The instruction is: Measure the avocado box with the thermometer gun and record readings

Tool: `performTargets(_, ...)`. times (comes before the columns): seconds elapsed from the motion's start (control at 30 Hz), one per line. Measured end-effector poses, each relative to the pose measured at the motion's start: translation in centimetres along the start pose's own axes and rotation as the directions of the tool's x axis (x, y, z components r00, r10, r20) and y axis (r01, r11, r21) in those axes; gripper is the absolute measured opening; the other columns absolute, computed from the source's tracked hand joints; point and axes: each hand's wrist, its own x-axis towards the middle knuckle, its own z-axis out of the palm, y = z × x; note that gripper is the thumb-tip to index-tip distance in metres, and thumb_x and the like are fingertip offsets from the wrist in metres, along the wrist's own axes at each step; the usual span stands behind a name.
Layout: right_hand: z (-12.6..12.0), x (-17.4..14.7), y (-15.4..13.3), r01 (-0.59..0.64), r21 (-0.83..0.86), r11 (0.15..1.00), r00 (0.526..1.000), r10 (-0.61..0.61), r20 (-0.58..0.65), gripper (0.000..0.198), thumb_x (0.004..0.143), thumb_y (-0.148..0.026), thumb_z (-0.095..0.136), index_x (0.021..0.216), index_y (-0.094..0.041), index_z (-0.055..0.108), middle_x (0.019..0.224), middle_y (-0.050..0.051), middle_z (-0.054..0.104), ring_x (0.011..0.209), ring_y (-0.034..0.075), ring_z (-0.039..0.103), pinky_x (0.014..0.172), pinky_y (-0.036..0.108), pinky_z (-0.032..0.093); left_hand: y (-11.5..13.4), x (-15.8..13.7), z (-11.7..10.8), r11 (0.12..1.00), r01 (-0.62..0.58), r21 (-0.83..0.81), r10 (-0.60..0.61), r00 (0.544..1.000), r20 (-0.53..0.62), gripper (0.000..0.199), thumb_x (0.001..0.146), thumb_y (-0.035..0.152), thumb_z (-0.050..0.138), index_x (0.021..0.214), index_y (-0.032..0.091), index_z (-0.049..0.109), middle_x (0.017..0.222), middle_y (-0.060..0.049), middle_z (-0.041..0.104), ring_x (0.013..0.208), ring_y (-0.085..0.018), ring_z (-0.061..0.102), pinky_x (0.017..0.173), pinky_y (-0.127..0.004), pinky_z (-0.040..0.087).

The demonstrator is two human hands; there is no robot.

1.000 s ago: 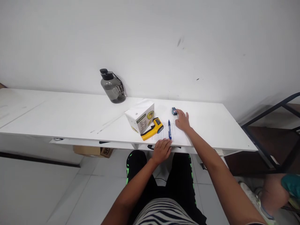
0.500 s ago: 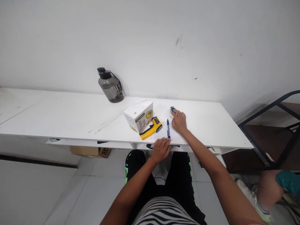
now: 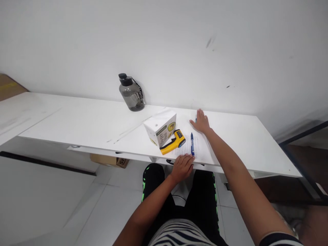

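Observation:
My right hand [image 3: 201, 122] lies palm down near the back of the white desk, fingers stretched and thumb out to the side. It mostly covers a small bluish object [image 3: 196, 120], too hidden to name. My left hand [image 3: 182, 167] rests with its fingers flat on the front edge, close to the lower end of a blue pen [image 3: 192, 145]. The pen lies on a sheet of paper with writing [image 3: 201, 150]. Left of the pen, a yellow infrared thermometer gun [image 3: 173, 142] leans beside a white box with avocado pictures [image 3: 160, 126].
A grey water bottle [image 3: 132, 95] with a black lid stands against the wall. Below the desk is a cardboard box [image 3: 107, 160], and another carton [image 3: 10, 87] shows at the far left. A dark-framed rack [image 3: 302, 150] stands on the right.
My right hand has spread its fingers and moved over the small object, which showed at its fingertips before. My left hand stays at the edge. The view has shifted left.

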Motion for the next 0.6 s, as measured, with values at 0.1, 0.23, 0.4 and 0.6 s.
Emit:
performTargets(0.1, 1.0, 0.4, 0.3, 0.024, -0.004, 1.0, 0.997, -0.024, 0.075, 0.081, 0.088, -0.059, 0.027, 0.147, -0.005, 0.014, 0.155, 0.018, 0.013, 0.143, 0.028, 0.012, 0.113, 0.047, 0.02, 0.0, -0.1, 0.1, 1.0, -0.006, 0.004, 0.006, 1.0, -0.004, 0.042, 0.085, 0.028, 0.055, 0.126, 0.02, 0.054, 0.118, -0.007, 0.064, 0.116, -0.02, 0.054, 0.103, -0.036, 0.035)
performTargets(0.23, 1.7, 0.7, 0.6, 0.037, -0.024, 0.999, 0.996, -0.035, 0.08, 0.081, 0.089, -0.061, 0.02, 0.148, -0.006, 0.014, 0.155, 0.016, 0.014, 0.143, 0.027, 0.011, 0.113, 0.047, 0.02, 0.1, 0.0, 0.1, 1.0, 0.001, 0.004, -0.001, 1.0, -0.025, 0.041, 0.084, 0.027, 0.056, 0.124, 0.02, 0.055, 0.117, -0.007, 0.065, 0.116, -0.019, 0.055, 0.102, -0.036, 0.035)
performTargets(0.4, -0.2, 0.1, -0.2, -0.029, -0.096, 0.995, 0.996, 0.037, 0.079, 0.071, 0.093, -0.054, 0.017, 0.149, -0.009, 0.013, 0.155, 0.015, 0.012, 0.143, 0.031, 0.006, 0.11, 0.061, 0.013, 0.0, 0.2, 0.0, 1.0, -0.005, 0.002, 0.005, 0.999, -0.038, 0.039, 0.085, 0.027, 0.054, 0.123, 0.02, 0.056, 0.117, -0.006, 0.065, 0.114, -0.019, 0.056, 0.101, -0.036, 0.035)
performTargets(0.6, -2.6, -6.1, -0.3, 0.464, -0.237, 0.853, 0.856, -0.501, -0.126, 0.046, 0.089, -0.015, 0.041, 0.134, -0.025, 0.047, 0.15, 0.008, 0.032, 0.142, 0.027, 0.013, 0.112, 0.057, 0.012, 0.1, 0.0, 0.0, 1.0, 0.009, 0.002, -0.008, 1.0, -0.012, 0.042, 0.086, 0.028, 0.054, 0.126, 0.019, 0.054, 0.119, -0.007, 0.064, 0.116, -0.02, 0.055, 0.103, -0.037, 0.034)
